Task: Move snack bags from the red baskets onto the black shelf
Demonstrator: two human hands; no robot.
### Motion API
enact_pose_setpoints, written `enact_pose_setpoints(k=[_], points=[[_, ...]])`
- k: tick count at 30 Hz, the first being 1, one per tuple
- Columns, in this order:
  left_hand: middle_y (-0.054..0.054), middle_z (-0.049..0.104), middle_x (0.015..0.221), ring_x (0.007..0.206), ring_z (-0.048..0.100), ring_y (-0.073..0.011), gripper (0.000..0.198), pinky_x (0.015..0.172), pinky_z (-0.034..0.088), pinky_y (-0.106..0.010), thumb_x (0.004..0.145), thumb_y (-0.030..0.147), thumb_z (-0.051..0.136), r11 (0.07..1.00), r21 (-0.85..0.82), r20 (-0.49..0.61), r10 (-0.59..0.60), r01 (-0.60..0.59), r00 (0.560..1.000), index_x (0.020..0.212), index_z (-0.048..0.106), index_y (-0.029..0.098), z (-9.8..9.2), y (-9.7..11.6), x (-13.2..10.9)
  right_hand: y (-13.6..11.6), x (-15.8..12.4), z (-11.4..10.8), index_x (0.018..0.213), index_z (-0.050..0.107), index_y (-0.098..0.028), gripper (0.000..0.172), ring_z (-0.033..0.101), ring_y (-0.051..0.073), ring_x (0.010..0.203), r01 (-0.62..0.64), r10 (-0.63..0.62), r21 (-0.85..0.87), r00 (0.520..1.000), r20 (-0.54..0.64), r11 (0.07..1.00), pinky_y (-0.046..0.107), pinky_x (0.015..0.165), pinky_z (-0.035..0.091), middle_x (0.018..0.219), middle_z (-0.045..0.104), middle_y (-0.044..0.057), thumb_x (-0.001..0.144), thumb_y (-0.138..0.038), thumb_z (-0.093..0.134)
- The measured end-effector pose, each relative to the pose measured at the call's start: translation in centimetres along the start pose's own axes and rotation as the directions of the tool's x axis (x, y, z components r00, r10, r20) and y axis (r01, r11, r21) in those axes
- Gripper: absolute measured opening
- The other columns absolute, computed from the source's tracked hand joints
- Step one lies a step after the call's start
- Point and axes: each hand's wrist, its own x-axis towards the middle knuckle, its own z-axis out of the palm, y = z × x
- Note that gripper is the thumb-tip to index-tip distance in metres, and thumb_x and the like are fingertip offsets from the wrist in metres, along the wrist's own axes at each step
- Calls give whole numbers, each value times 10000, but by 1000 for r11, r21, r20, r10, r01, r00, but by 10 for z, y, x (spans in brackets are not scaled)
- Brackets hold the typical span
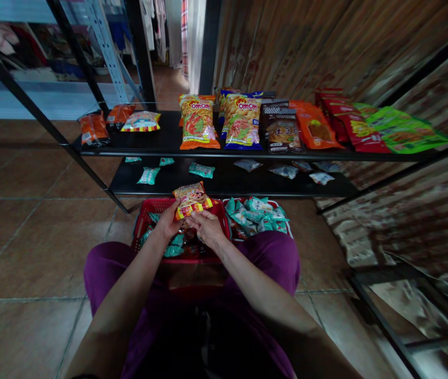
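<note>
Both hands hold one yellow and red snack packet [191, 196] above a red basket [136, 231]. My left hand [168, 221] grips its left side, and my right hand [207, 225] pinches its lower right edge. Below them, the red basket contains small teal packets [174, 248] and some darker ones, partly covered by my hands. Right beside it is a second basket [290, 230] with a pale rim, heaped with teal and white packets [261, 213].
A black shelf rack stands ahead. Its upper shelf [160, 141] bears orange packets [94, 129], noodle snack bags [199, 122] and green bags [405, 129]. Small packets [202, 170] lie scattered on the lower shelf [224, 184]. A corrugated wall [287, 47] is behind, and a dark metal frame [381, 321] stands right.
</note>
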Motion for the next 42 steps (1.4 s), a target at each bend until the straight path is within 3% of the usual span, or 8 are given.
enact_pose_setpoints(k=[5, 12, 17, 19, 21, 25, 31, 42], points=[[-129, 691, 1056, 960, 668, -227, 334, 808, 545, -306, 770, 216, 686, 996, 34, 78, 79, -82, 994, 1085, 628, 121, 5, -4, -12, 0, 0, 0, 632, 635, -157, 237, 694, 135, 621, 20, -20, -38, 1000, -1, 999, 241, 695, 591, 641, 704, 14, 570, -234, 851], [-106, 702, 1017, 930, 673, -235, 536, 810, 545, -336, 621, 79, 767, 976, 119, 113, 167, -180, 980, 1127, 604, 151, -1, -3, -19, 7, -3, 0, 633, 654, -153, 279, 698, 149, 625, 86, -81, -197, 996, 31, 977, 238, 645, 570, 641, 717, 34, 557, -340, 846], [-96, 707, 996, 924, 671, -224, 519, 779, 546, -304, 606, 53, 759, 967, 159, 162, 173, -198, 972, 1094, 614, 154, -15, 2, -17, 2, -8, -10, 687, 692, -150, 256, 696, 147, 638, 42, 14, -352, 988, 155, 935, 235, 629, 561, 692, 733, 40, 554, -306, 845], [-87, 708, 993, 911, 673, -213, 530, 767, 542, -285, 603, 51, 761, 964, 174, 148, 177, -202, 973, 1099, 613, 166, -20, 5, -18, -6, -7, -17, 746, 707, -145, 245, 699, 146, 656, -7, 82, -376, 979, 184, 927, 236, 637, 560, 716, 739, 43, 574, -264, 834], [-83, 707, 1000, 911, 672, -201, 537, 785, 534, -272, 602, 57, 767, 961, 181, 151, 182, -208, 972, 1104, 614, 171, -25, 7, -21, -17, -1, -23, 750, 702, -144, 196, 696, 140, 649, -36, 85, -366, 989, 119, 930, 227, 632, 555, 707, 737, 40, 608, -220, 813], [-81, 706, 1021, 928, 668, -190, 532, 844, 520, -276, 610, 82, 777, 955, 203, 193, 180, -218, 965, 1110, 621, 173, -30, 10, -28, -51, 17, -25, 783, 687, -178, 83, 686, 129, 639, 82, -103, -257, 992, -72, 963, 230, 625, 548, 719, 735, 22, 738, -233, 729], [-78, 697, 1073, 943, 667, -202, 617, 842, 529, -298, 611, 108, 789, 942, 271, 224, 138, -198, 965, 1185, 587, 210, -32, 9, -34, -97, 37, -9, 828, 678, -189, 157, 688, 126, 718, 137, -148, -265, 989, -21, 954, 246, 691, 545, 810, 740, 29, 774, -333, 710], [-104, 703, 1066, 1003, 658, -266, 786, 895, 519, -352, 583, 121, 814, 924, 355, 274, 41, -141, 961, 1303, 522, 235, -37, 16, -46, -112, 40, 6, 690, 655, -138, 78, 632, 106, 513, 139, -170, -332, 983, -66, 933, 213, 532, 542, 591, 692, 13, 748, -112, 700]])
